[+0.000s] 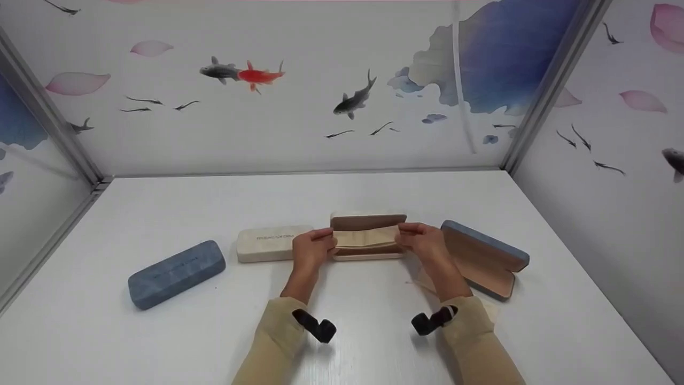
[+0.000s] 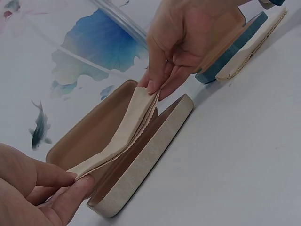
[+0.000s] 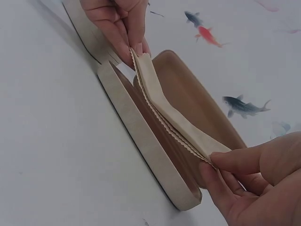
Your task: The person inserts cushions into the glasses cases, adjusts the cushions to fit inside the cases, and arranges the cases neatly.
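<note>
Pinching opposite ends of folded cloth [image 1: 368,237], left hand [image 1: 311,250] and right hand [image 1: 428,245] span open cream case [image 1: 368,256] — folding seemingly done, laying-in apparently left

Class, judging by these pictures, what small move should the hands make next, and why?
Probably lower the folded cloth into the cream case: the left hand and right hand pinch its opposite ends, and the case stands open beneath it.

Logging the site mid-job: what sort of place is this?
Probably a partitioned work booth: a white table enclosed on three sides by fish-printed panels, with grey corner posts where they meet.
</note>
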Demonstrator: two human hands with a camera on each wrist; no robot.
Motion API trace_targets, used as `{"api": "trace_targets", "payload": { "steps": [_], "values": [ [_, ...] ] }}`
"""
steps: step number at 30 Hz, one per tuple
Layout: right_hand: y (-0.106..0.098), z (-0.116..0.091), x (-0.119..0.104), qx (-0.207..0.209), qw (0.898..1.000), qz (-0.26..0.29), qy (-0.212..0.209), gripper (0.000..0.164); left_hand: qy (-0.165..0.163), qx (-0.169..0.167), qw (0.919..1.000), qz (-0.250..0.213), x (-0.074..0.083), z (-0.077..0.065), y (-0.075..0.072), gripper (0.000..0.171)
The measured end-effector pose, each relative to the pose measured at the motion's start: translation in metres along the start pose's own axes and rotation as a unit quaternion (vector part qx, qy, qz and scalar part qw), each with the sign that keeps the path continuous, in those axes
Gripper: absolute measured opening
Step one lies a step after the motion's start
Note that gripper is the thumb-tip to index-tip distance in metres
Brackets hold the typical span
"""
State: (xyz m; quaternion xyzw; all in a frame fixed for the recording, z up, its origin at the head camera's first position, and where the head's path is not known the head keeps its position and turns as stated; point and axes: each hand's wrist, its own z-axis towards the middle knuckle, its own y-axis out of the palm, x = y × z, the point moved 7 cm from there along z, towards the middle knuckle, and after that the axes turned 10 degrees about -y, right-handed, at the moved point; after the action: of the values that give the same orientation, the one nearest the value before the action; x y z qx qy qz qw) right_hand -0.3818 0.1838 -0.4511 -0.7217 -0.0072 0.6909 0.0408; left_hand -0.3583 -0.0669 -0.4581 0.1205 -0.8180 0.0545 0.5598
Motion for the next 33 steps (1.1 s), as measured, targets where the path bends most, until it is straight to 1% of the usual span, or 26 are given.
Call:
{"api": "trace_targets", "payload": {
  "steps": [6,9,12,14,19,25,29,33],
  "values": [
    [-0.001,-0.001,0.000,-0.001,1.000,-0.019,0.006,0.036,0.004,0.000,0.9999,-0.012,0.001,0.001,0.001,0.027],
    [-0.001,-0.002,0.001,0.003,1.000,-0.020,0.010,0.034,0.004,0.002,0.9998,-0.021,0.000,0.001,0.001,0.028],
    [0.000,-0.001,0.003,0.002,0.999,-0.026,0.020,0.033,0.003,0.002,0.9995,-0.030,0.000,0.002,0.001,0.030],
    [0.000,-0.001,0.005,0.003,0.999,-0.038,0.026,0.033,0.009,0.001,0.9994,-0.032,0.000,0.002,0.002,0.030],
    [0.001,0.000,0.006,0.001,0.997,-0.065,0.032,0.034,0.025,0.011,0.9996,-0.007,0.001,0.001,0.001,0.029],
    [0.003,-0.001,0.004,-0.008,0.996,-0.077,0.034,0.034,0.024,0.029,0.9988,0.033,0.003,-0.002,0.000,0.024],
    [0.002,-0.001,0.000,-0.013,0.995,-0.090,0.030,0.035,0.024,0.036,0.9984,0.038,0.004,-0.004,0.000,0.021],
    [0.000,-0.001,-0.004,-0.023,0.993,-0.116,0.017,0.036,0.024,0.047,0.9976,0.045,0.007,-0.005,-0.001,0.021]
  ]
}}
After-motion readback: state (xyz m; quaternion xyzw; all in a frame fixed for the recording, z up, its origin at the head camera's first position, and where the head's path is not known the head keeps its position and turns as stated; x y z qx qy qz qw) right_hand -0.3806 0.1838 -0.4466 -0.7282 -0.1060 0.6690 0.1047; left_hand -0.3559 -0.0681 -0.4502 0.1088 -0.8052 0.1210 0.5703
